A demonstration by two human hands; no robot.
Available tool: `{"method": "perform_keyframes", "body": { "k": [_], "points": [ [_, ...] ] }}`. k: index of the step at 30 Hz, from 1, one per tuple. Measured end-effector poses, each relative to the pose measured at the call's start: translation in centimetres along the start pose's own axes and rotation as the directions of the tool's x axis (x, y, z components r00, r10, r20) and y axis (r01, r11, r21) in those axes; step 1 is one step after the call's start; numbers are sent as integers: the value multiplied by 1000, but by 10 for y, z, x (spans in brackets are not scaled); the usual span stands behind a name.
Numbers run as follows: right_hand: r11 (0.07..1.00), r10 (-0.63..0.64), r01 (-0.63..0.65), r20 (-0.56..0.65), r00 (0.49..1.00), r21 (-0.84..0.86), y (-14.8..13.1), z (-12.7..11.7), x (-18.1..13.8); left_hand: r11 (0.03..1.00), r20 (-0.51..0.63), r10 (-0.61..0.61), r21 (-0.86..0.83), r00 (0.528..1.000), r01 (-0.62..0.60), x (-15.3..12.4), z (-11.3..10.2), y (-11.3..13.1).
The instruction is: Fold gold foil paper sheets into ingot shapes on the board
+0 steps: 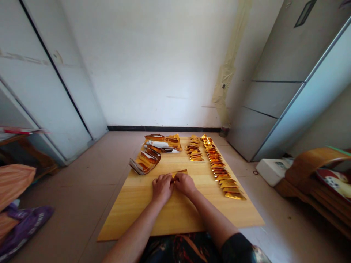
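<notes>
My left hand (162,187) and my right hand (185,183) meet over the middle of a wooden board (142,213). Their curled fingers press together on a sheet of gold foil paper (180,171), whose far edge shows just beyond the knuckles. The rest of that sheet is hidden under the hands. Beyond them lies a short row of folded gold foil pieces (194,149). Along the board's right side runs a longer row of folded gold foil pieces (221,171), overlapping one another. At the far left sit stacks of loose gold foil sheets (148,157), some curled.
A white wall (153,73) with a dark skirting strip closes off the back. On the right stand a grey refrigerator (268,91), a white box (270,171) and a wooden armrest (309,164). A purple bag (30,226) lies on the floor at left, near white cabinet doors (41,73).
</notes>
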State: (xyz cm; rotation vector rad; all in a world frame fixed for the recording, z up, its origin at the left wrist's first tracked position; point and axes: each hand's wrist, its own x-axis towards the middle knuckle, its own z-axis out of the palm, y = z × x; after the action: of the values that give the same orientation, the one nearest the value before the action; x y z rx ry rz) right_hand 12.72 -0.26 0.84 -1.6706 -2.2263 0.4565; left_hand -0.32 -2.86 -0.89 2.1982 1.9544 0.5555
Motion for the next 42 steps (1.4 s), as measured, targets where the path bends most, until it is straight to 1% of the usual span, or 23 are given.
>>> {"method": "perform_keyframes", "body": {
  "k": [2, 5, 9, 14, 21, 24, 28, 35, 42],
  "points": [
    [998, 30, -29, 11, 999, -55, 0, 5, -2, 1000, 3, 4, 4, 1000, -4, 0, 0, 0],
    [994, 49, -47, 25, 998, -96, 2, 3, -5, 1000, 5, 2, 5, 1000, -2, 1, -1, -2],
    [990, 93, -88, 42, 995, -114, 5, -5, -7, 1000, 47, -8, -7, 999, 9, 0, -4, -6],
    [987, 128, -122, 53, 990, -101, 9, -9, -5, 1000, 51, 15, -10, 999, -14, 0, -4, -12],
    [965, 209, -198, 51, 977, -170, -8, -10, -6, 1000, 60, 15, -15, 998, -14, 0, -4, -13],
    [963, 221, -210, 47, 974, -167, -8, -9, -5, 1000, 57, 18, -24, 998, -17, -1, -5, -12],
    [964, 251, -241, 84, 964, -113, 4, -10, -2, 1000, 64, 16, -15, 998, -15, 0, -6, -12],
    [960, 278, -277, 90, 956, -26, 27, -17, -1, 1000, 80, 3, -25, 997, -1, 1, -6, -12],
    [954, 299, -300, 54, 953, 13, 48, -22, -1, 999, 80, -10, -40, 997, 13, 1, -5, -13]
  ]
}}
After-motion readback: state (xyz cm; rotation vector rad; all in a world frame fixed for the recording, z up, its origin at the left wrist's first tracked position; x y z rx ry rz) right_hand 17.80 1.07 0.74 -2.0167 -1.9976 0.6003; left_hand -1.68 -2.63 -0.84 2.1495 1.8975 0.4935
